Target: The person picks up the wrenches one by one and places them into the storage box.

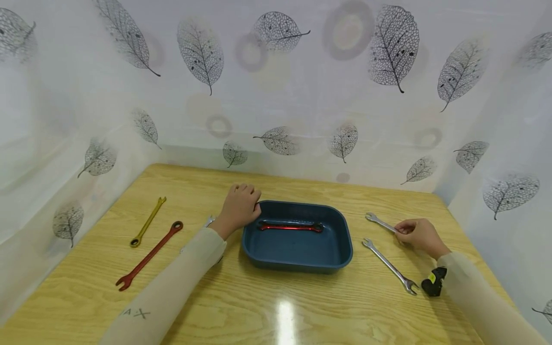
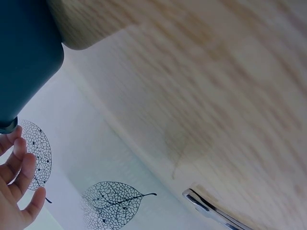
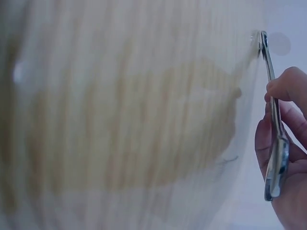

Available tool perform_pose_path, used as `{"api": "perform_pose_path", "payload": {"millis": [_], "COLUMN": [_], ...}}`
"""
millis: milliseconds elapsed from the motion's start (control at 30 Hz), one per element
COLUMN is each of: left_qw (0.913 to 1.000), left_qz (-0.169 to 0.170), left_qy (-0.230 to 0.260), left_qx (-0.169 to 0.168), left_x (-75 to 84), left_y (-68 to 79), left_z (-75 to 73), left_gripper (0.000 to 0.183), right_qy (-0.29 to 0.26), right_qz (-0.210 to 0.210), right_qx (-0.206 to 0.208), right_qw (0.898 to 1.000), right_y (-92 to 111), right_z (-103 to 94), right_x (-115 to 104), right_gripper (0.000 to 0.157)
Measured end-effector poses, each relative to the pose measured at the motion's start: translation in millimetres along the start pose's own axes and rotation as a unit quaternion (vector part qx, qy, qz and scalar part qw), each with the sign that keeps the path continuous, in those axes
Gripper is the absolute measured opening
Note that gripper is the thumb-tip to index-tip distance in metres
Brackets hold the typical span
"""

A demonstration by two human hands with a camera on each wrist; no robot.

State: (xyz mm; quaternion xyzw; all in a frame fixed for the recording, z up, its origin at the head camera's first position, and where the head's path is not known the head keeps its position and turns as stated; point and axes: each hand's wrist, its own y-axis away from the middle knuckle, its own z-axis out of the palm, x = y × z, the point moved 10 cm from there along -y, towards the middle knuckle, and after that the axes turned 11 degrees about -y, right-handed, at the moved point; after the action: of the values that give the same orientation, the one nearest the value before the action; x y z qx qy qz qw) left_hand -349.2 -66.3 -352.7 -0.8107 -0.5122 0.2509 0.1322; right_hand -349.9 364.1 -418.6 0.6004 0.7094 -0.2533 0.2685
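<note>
A blue-grey plastic bin (image 1: 297, 265) stands on the table with a red wrench (image 1: 291, 227) lying inside. My left hand (image 1: 239, 207) holds the bin's far left corner by the rim; in the left wrist view its fingers (image 2: 20, 165) curl at the edge of the bin (image 2: 29, 57). Over the right side of the table, my right hand (image 1: 420, 236) pinches a silver wrench (image 1: 379, 222) between thumb and fingers. The right wrist view shows this wrench (image 3: 275, 115) held off the table. Another silver wrench (image 1: 390, 265) lies just nearer, beside that hand.
Left of the bin lie a yellow wrench (image 1: 148, 223), a red wrench (image 1: 148, 255) and a silver wrench (image 1: 210, 221) mostly hidden by my left arm. A black object (image 1: 433, 281) is at my right wrist. A leaf-patterned curtain (image 1: 302, 96) surrounds the table's back and sides.
</note>
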Motion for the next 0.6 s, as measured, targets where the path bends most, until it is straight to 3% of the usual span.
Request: {"api": "perform_pose_path", "payload": {"millis": [600], "left_qw": [1.0000], "left_qz": [-0.001], "left_qy": [0.004], "left_qx": [0.000], "left_x": [-0.8], "left_y": [-1.7], "left_z": [1.3], "left_gripper": [0.010], "right_qy": [0.022], "right_qz": [-0.010], "right_qx": [0.003], "right_qw": [1.000], "right_y": [-1], "right_z": [-9.2], "right_x": [-13], "right_gripper": [0.019]}}
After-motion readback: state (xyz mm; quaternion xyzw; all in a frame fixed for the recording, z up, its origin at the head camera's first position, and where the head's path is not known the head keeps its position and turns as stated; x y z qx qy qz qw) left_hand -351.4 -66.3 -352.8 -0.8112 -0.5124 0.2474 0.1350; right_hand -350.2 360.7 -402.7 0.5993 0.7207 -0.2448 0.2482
